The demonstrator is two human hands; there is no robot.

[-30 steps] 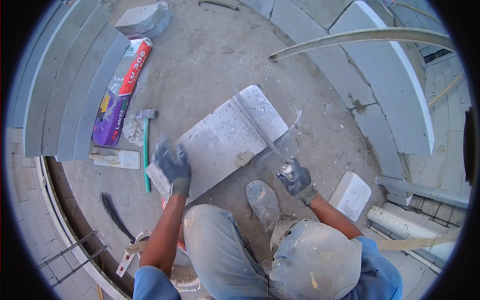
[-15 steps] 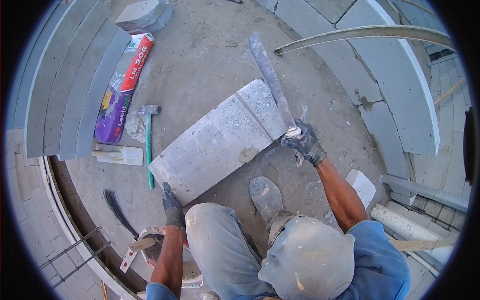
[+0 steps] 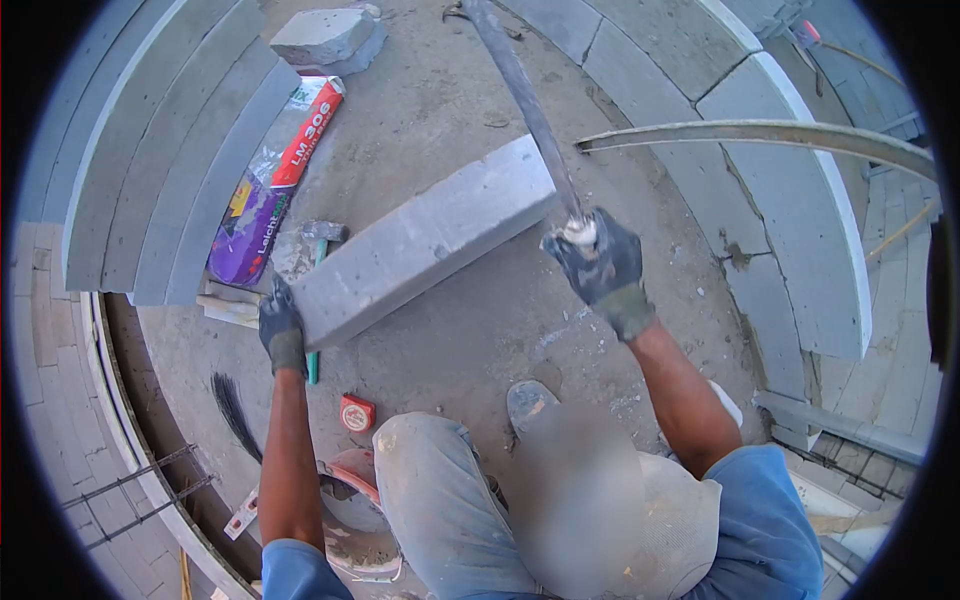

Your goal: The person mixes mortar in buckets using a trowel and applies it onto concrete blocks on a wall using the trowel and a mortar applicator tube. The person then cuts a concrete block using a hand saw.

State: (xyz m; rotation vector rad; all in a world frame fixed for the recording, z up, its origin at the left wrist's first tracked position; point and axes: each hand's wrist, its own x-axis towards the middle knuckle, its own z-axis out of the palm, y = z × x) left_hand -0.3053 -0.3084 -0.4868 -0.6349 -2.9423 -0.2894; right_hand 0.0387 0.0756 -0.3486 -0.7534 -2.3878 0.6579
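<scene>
My right hand (image 3: 600, 262), in a dark glove, is closed round the wrapped handle of a long machete (image 3: 530, 108). Its blade points up and away, past the far end of a pale grey concrete block (image 3: 430, 235). The block lies diagonally on the floor, with a narrow side facing up. At its near left end my left hand (image 3: 282, 325), also gloved, grips the end face and corner. A hammer with a green handle (image 3: 313, 368) lies partly hidden beside the block. Behind my left hand, a white float (image 3: 230, 305) is partly covered.
A printed mortar bag (image 3: 275, 180) lies by stacked blocks (image 3: 190, 180) on the left. Near my knee sit a red tape measure (image 3: 356, 412), a bucket (image 3: 355, 470) and a black-bristled brush (image 3: 233, 415). A block wall (image 3: 690, 130) and a curved strip (image 3: 760, 130) stand right.
The block has been turned onto a narrow side, so its grooved face no longer shows. My left hand has moved up with its end. The machete has shifted slightly up and left. The tape measure is now visible.
</scene>
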